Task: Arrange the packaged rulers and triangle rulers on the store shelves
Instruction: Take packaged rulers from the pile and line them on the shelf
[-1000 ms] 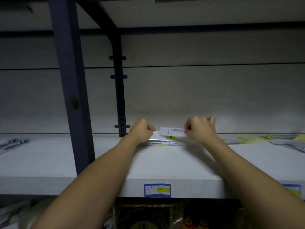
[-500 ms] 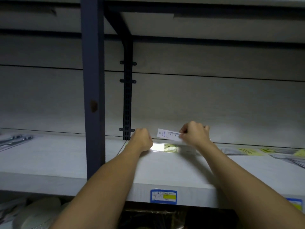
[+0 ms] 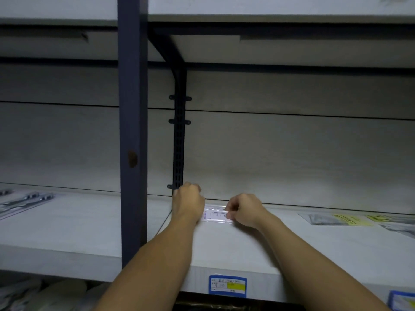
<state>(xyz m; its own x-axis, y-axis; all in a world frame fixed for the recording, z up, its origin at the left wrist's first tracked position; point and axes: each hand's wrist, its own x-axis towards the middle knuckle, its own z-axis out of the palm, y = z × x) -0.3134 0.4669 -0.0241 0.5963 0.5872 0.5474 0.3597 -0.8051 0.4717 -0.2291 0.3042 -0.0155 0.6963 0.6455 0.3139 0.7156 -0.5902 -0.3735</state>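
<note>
Left hand: my left hand [image 3: 188, 204] is at the back of the shelf [image 3: 224, 250], its fingers curled over the left end of the packaged ruler [image 3: 216, 215]. I see only its back, so I note the fingers as bent and on the pack; I cannot tell how firm the hold is.

Right hand: my right hand [image 3: 243, 211] has curled fingers, with fingertips [image 3: 229, 215] pinching the right end of the same pack.

Packaged ruler: it lies flat on the shelf, spanning the short gap between the two sets of fingers. White card with printed scale marks is visible under clear wrap. A second clear edge shows just behind the fingertips, close to the back wall; I cannot tell if that is a separate pack.

Slotted upright: the black slotted upright [image 3: 179, 140] rises directly behind the left fingers, its foot touching or nearly touching the knuckles.

Blue post: the blue post [image 3: 132, 131] stands well to the left of the left fingers and nearer to me.

Other packs: flat packs with yellow labels [image 3: 341, 219] lie well to the right of the right fingers, on the same shelf. Long shiny packs [image 3: 24, 202] lie far to the left of the left fingers, past the post.

Price tag: the blue and yellow price tag [image 3: 227, 285] sits on the shelf's front edge, below the fingers and nearer to me.
</note>
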